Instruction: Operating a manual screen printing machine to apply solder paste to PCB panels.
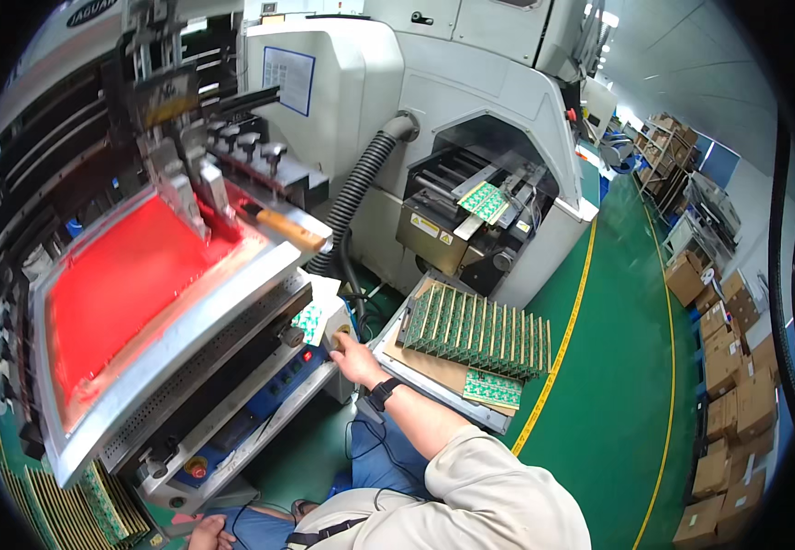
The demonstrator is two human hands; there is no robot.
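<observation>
My right hand (356,359) reaches forward to the right front corner of a screen-printing machine (260,403). Its fingers are stretched out against a round brownish part (342,335) there, with no object visible in the hand. Just left of it, a green and white circuit board (309,321) lies partly under the screen frame. That metal frame (205,335) holds a screen covered in red paste (132,284), with a wooden-handled spatula (289,229) on its far right edge. Low in the view, my left hand (209,533) rests by my thigh, its fingers partly cut off.
Many circuit boards (480,325) stand in a row on a cardboard-topped stand at right, one board (492,389) flat before them. Another board (484,202) sits at the white machine's opening. More boards (86,504) stand lower left. Cartons (728,367) line the right wall.
</observation>
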